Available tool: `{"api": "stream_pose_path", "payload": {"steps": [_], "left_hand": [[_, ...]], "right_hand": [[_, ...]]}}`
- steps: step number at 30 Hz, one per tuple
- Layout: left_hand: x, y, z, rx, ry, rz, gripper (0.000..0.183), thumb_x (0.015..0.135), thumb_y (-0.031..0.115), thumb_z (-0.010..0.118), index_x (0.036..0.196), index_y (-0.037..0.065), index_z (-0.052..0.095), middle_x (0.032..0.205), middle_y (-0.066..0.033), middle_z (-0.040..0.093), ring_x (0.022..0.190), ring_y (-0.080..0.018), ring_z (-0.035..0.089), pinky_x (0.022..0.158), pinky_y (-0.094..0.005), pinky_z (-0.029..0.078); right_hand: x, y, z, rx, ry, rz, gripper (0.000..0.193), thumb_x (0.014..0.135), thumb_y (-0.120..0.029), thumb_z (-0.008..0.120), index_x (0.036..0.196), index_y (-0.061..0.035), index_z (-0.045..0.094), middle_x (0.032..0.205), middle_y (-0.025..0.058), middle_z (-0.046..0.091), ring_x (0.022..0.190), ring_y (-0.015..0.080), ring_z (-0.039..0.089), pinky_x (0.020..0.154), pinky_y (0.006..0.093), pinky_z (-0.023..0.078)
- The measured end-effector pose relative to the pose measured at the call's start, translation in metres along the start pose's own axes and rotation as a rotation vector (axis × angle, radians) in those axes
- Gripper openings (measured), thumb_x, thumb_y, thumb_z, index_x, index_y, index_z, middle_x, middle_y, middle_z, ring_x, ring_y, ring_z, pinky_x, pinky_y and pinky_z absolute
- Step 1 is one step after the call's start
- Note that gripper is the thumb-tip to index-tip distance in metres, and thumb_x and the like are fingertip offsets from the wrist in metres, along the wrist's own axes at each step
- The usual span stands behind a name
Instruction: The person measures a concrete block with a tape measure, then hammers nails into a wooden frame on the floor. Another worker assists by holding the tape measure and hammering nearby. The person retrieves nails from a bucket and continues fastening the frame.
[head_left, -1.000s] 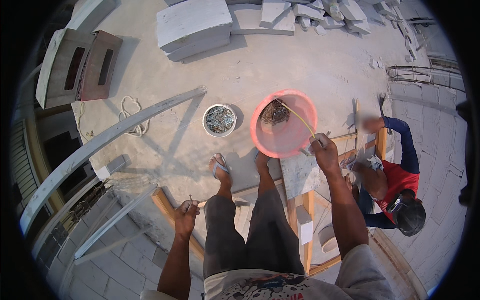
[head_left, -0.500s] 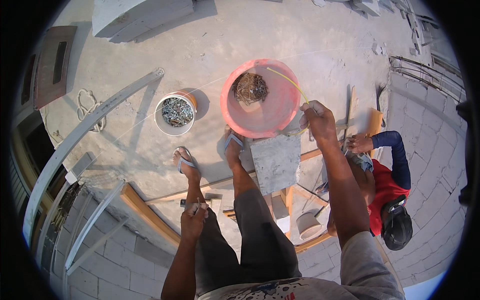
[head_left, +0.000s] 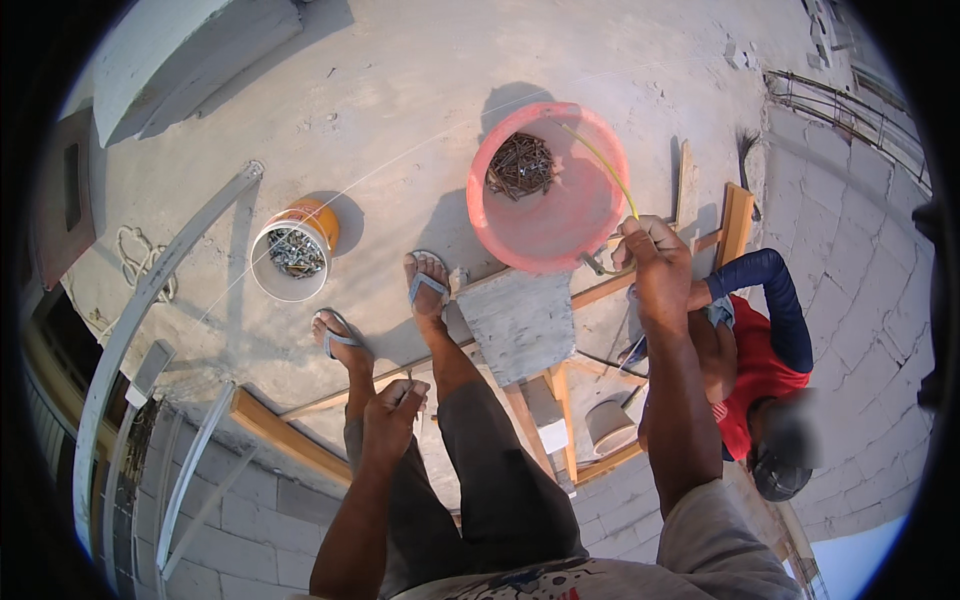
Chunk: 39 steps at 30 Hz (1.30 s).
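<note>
My right hand (head_left: 657, 262) is closed round the yellow-green handle (head_left: 606, 168) of a wide red bucket (head_left: 590, 225). The bucket is tilted, so I see into it; a heap of rusty nails (head_left: 520, 166) lies against its far left side. Over my left thigh, my left hand (head_left: 393, 418) pinches a thin, nail-like piece (head_left: 409, 376) whose tip sticks up past the fingers. A yellow-and-white pail (head_left: 318, 222) with many small metal fasteners (head_left: 295, 252) stands on the floor left of my feet.
A grey board (head_left: 515, 325) lies in front of my legs, beside timber pieces (head_left: 290, 437). Close on my right a co-worker in a red top (head_left: 745, 365) bends down. A metal bar (head_left: 165, 265) curves along the left; a thin string (head_left: 365, 180) crosses the floor.
The view has shifted. The red bucket, in my right hand, has moved right, away from my feet and the pail. My left hand still pinches the thin piece.
</note>
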<state>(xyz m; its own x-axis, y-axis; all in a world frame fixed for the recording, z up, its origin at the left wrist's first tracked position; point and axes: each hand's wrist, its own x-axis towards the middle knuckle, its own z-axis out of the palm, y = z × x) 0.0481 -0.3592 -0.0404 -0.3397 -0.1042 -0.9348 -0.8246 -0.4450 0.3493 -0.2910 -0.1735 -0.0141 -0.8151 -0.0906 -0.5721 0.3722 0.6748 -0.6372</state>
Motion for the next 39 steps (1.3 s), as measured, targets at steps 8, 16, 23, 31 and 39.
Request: {"api": "stream_pose_path", "payload": {"steps": [8, 16, 23, 31, 39], "left_hand": [[0.038, -0.040, 0.001, -0.079, 0.007, -0.120, 0.031, 0.100, 0.027, 0.063, 0.096, -0.002, 0.073, 0.075, 0.0021, 0.061, 0.070, -0.0056, 0.050, 0.065, -0.0242, 0.040], [0.066, -0.041, 0.016, -0.048, 0.026, -0.179, 0.032, 0.101, 0.029, 0.062, 0.104, -0.002, 0.073, 0.080, 0.0023, 0.062, 0.074, -0.0050, 0.051, 0.068, -0.0228, 0.041], [0.086, -0.039, 0.035, -0.060, 0.015, -0.272, 0.035, 0.101, 0.030, 0.061, 0.109, -0.003, 0.071, 0.083, -0.0002, 0.064, 0.076, -0.0078, 0.055, 0.071, -0.0236, 0.045], [0.104, -0.073, 0.029, -0.025, 0.044, -0.318, 0.039, 0.100, 0.034, 0.060, 0.108, -0.002, 0.073, 0.081, -0.0043, 0.066, 0.076, -0.0102, 0.060, 0.071, -0.0261, 0.049], [0.109, -0.097, 0.026, -0.092, 0.045, -0.311, 0.037, 0.101, 0.031, 0.061, 0.103, -0.004, 0.071, 0.079, -0.0034, 0.060, 0.072, -0.0103, 0.054, 0.067, -0.0258, 0.044]], "right_hand": [[0.065, 0.080, -0.043, -0.088, 0.357, 0.002, 0.018, 0.098, -0.016, 0.063, 0.103, 0.0006, 0.068, 0.078, 0.0075, 0.064, 0.076, 0.0161, 0.060, 0.073, 0.0311, 0.048], [0.099, 0.090, 0.013, -0.560, 0.366, -0.633, 0.020, 0.088, -0.005, 0.065, 0.107, -0.0002, 0.068, 0.095, 0.0202, 0.068, 0.091, 0.0405, 0.065, 0.084, 0.0452, 0.051], [0.160, 0.167, 0.124, -0.585, -0.036, 0.057, 0.023, 0.090, -0.021, 0.061, 0.107, -0.0130, 0.073, 0.104, 0.0148, 0.073, 0.098, 0.0343, 0.069, 0.088, 0.0433, 0.054], [0.204, 0.201, 0.185, -0.860, -0.043, -0.030, 0.028, 0.093, -0.028, 0.060, 0.116, -0.0164, 0.071, 0.111, 0.0122, 0.072, 0.102, 0.0330, 0.070, 0.089, 0.0425, 0.055], [0.214, 0.192, 0.194, -1.155, -0.202, -0.105, 0.023, 0.091, -0.012, 0.055, 0.105, -0.0085, 0.072, 0.106, 0.0132, 0.074, 0.097, 0.0274, 0.074, 0.081, 0.0402, 0.059]]}}
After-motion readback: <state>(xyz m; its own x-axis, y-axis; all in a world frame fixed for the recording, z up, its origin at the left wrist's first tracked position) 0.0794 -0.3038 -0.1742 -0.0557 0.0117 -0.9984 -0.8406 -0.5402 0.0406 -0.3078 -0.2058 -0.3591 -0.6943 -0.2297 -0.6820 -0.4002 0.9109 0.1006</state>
